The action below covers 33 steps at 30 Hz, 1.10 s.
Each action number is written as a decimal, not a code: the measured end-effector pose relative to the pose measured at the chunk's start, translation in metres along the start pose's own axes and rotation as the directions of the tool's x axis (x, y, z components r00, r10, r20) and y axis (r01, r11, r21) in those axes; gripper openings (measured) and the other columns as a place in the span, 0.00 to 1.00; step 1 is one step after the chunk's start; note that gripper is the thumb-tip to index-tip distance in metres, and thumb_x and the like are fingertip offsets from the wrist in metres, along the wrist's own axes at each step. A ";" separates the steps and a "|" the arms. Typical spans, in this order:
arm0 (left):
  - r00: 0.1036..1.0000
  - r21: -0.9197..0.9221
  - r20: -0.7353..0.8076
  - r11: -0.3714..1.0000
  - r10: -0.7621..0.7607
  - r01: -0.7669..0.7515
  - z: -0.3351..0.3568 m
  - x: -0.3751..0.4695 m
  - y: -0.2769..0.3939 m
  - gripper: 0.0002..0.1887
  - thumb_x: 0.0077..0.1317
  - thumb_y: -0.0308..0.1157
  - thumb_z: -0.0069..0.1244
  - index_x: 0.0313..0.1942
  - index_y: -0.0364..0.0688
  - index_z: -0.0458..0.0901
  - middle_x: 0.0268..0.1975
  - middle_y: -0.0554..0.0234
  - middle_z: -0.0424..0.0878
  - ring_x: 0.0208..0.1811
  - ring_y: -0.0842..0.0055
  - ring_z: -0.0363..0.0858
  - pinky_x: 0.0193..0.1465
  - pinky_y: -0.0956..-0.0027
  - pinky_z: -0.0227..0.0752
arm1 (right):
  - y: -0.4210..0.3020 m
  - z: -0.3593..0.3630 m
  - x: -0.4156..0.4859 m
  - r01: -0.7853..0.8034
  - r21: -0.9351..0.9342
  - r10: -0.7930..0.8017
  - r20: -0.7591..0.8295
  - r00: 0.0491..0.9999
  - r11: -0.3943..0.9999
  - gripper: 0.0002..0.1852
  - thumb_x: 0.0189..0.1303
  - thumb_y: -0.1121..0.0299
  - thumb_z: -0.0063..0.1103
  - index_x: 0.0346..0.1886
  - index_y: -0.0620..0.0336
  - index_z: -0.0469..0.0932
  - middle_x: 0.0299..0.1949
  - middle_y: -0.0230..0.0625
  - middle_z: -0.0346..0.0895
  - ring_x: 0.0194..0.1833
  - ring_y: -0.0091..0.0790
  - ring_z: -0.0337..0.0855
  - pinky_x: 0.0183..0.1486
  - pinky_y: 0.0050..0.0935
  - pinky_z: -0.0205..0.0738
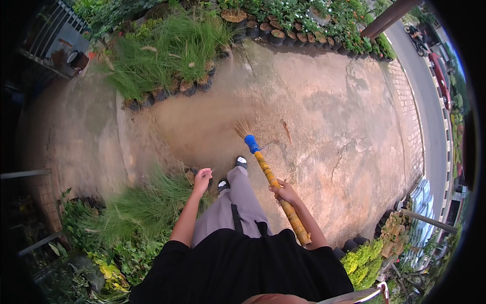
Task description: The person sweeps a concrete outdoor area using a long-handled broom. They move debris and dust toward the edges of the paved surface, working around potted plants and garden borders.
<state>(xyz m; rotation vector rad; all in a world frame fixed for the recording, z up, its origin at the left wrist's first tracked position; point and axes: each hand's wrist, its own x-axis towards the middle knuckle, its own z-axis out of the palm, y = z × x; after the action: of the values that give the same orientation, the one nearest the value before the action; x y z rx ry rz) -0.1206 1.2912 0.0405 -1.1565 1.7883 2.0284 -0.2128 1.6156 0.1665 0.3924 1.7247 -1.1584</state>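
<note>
My right hand [285, 191] grips the yellow-wrapped handle of a stick broom [267, 171] at about its middle. Blue binding [251, 143] wraps the neck of the broom, and thin brown bristles [243, 126] fan out beyond it, at or just above the concrete floor [315, 106]. To the right of the bristles lies a curled brown dry leaf [286, 131]. My left hand [203, 178] hangs with fingers partly curled and nothing seen in it, above the edge of a clump of potted grass [152, 205].
Potted long grass [171, 49] and a row of plants in black bags [278, 37] border the far side. A post [391, 17] rises at the upper right. Beyond a brick strip [406, 98] runs a road [425, 87] with a red car [440, 79] and a motorcycle [415, 40].
</note>
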 end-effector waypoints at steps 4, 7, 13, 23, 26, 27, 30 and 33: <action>1.000 0.084 0.025 0.996 -0.010 0.008 0.000 0.024 0.012 0.13 0.65 0.30 0.45 0.50 0.42 0.73 0.49 0.65 0.79 0.45 0.79 0.77 0.45 0.72 0.69 | -0.037 0.045 0.060 0.044 -0.019 -0.039 0.207 0.977 0.999 0.19 0.52 0.64 0.63 0.48 0.56 0.75 0.17 0.31 0.69 0.14 0.25 0.71 0.16 0.27 0.69; 0.998 0.187 0.042 0.982 -0.039 0.030 0.004 0.043 0.029 0.14 0.66 0.33 0.45 0.52 0.45 0.72 0.51 0.69 0.78 0.45 0.81 0.77 0.43 0.73 0.68 | -0.038 0.083 0.142 0.011 -0.029 0.000 0.374 0.927 1.000 0.22 0.50 0.60 0.66 0.47 0.57 0.76 0.19 0.36 0.73 0.18 0.29 0.76 0.22 0.29 0.73; 0.999 0.131 0.023 0.990 -0.045 0.042 0.032 0.086 0.098 0.12 0.65 0.23 0.44 0.48 0.34 0.73 0.46 0.57 0.79 0.45 0.78 0.76 0.51 0.74 0.71 | -0.037 0.030 0.188 0.146 -0.526 -0.027 0.228 0.973 0.838 0.25 0.42 0.56 0.68 0.44 0.59 0.78 0.31 0.48 0.81 0.34 0.46 0.83 0.38 0.37 0.76; 0.988 0.120 0.151 0.993 -0.031 0.013 0.074 0.136 0.104 0.15 0.63 0.31 0.48 0.51 0.44 0.73 0.49 0.69 0.79 0.44 0.83 0.76 0.42 0.77 0.66 | -0.124 -0.080 0.106 0.064 -0.296 -0.109 -0.136 0.985 0.953 0.26 0.45 0.65 0.67 0.50 0.61 0.74 0.22 0.42 0.78 0.19 0.34 0.79 0.24 0.32 0.74; 0.986 0.108 0.164 0.994 -0.018 0.001 0.073 0.138 0.111 0.15 0.63 0.31 0.48 0.51 0.44 0.73 0.49 0.69 0.79 0.44 0.83 0.76 0.42 0.77 0.66 | -0.137 -0.043 0.133 0.056 -0.098 -0.062 -0.050 0.997 0.994 0.27 0.46 0.64 0.66 0.53 0.57 0.74 0.22 0.40 0.77 0.20 0.33 0.79 0.25 0.32 0.74; 0.988 0.117 0.151 0.993 -0.041 0.024 0.073 0.139 0.117 0.14 0.63 0.28 0.47 0.50 0.41 0.73 0.48 0.65 0.78 0.45 0.81 0.76 0.46 0.75 0.67 | -0.143 -0.027 0.157 0.062 -0.043 -0.063 -0.019 0.998 0.997 0.27 0.46 0.64 0.66 0.54 0.55 0.74 0.22 0.39 0.77 0.20 0.33 0.79 0.25 0.32 0.75; 0.988 0.179 0.133 0.982 -0.078 0.053 0.068 0.142 0.142 0.12 0.64 0.22 0.45 0.48 0.34 0.72 0.47 0.56 0.78 0.49 0.76 0.76 0.54 0.73 0.69 | -0.155 0.007 0.236 0.057 -0.072 -0.063 -0.075 0.995 0.996 0.24 0.46 0.62 0.66 0.50 0.53 0.77 0.21 0.37 0.77 0.19 0.31 0.78 0.27 0.31 0.74; 0.987 0.249 0.150 0.969 -0.048 0.009 0.043 0.152 0.147 0.13 0.64 0.25 0.46 0.49 0.37 0.73 0.47 0.60 0.78 0.47 0.78 0.76 0.50 0.75 0.68 | -0.157 -0.003 0.269 0.009 -0.120 -0.021 -0.097 0.995 0.993 0.22 0.45 0.61 0.66 0.46 0.56 0.79 0.20 0.37 0.76 0.19 0.31 0.78 0.26 0.31 0.73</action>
<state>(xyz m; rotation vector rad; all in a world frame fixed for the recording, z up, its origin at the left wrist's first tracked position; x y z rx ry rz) -0.3304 1.2430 0.0493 -0.9199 1.8690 1.7633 -0.4489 1.4760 0.0193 0.3687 1.8751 -1.0552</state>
